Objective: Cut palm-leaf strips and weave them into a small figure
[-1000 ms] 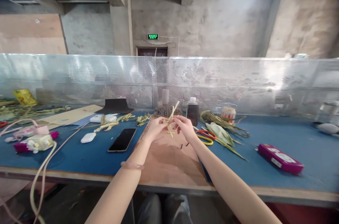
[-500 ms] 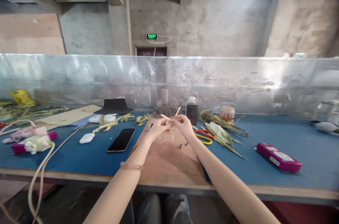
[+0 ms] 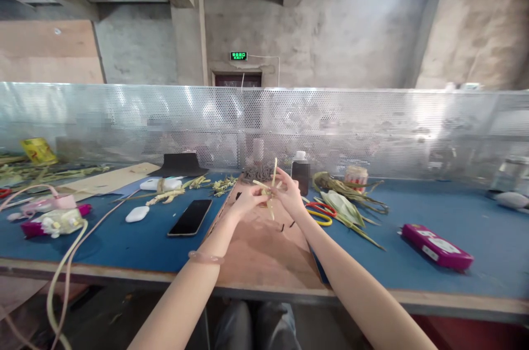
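Pale straw-coloured plant strips, crossing one another, are held between my two hands above a wooden board. My left hand pinches them from the left, its fingertips near the crossing. From the other side my right hand has its fingers closed on the strips, one end sticking up and another hanging down. The exact grip is partly hidden by the fingers. Behind the hands lies a heap of dark grey strands. Small black pieces rest on the board below.
Right of the board lie scissors with red and yellow handles, dried husks, a jar and a magenta box. A dark bottle stands behind. Left are a phone, a white case and cables. A perforated metal screen closes the back.
The strip at my right hand has turned from slanting to nearly upright, and a lower end hangs further down. My right fingers have shifted slightly; both hands stay in place over the board.
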`<action>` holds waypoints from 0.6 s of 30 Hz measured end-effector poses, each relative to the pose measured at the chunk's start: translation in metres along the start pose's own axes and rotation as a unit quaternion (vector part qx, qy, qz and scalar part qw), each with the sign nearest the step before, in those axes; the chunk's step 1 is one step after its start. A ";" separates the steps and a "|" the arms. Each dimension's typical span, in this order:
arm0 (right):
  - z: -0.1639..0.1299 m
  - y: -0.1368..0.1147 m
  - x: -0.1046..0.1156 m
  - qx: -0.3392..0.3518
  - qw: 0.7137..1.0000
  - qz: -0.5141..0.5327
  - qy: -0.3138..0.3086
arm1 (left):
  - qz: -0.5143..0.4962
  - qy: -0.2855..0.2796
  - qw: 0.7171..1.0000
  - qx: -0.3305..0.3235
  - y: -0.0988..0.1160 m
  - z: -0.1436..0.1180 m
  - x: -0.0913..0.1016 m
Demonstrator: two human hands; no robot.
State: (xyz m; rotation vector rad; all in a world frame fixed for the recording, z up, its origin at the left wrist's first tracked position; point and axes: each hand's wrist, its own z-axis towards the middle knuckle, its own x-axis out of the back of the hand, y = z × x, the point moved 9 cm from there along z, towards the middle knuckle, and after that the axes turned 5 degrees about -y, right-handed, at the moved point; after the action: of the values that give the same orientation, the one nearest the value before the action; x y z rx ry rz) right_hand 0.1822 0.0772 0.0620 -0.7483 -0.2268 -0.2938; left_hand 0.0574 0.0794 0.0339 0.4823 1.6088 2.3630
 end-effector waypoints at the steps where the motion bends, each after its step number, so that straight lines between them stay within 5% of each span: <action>1: -0.001 -0.004 0.001 0.008 1.000 -0.029 0.003 | -0.004 -0.004 1.000 0.000 0.000 0.000 -0.001; 8: -0.005 -0.026 -0.009 0.116 0.975 -0.189 -0.018 | -0.035 -0.002 0.999 -0.003 -0.003 0.000 -0.001; 18: -0.013 -0.038 -0.015 0.189 0.950 -0.248 -0.026 | -0.062 -0.012 0.997 -0.047 0.007 -0.001 -0.004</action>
State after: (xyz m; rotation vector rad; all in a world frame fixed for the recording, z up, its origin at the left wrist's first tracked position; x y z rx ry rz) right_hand 0.1567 0.0447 0.0718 -0.3075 -0.5076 -0.6876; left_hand 0.0609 0.0746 0.0396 0.3787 1.4660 2.3189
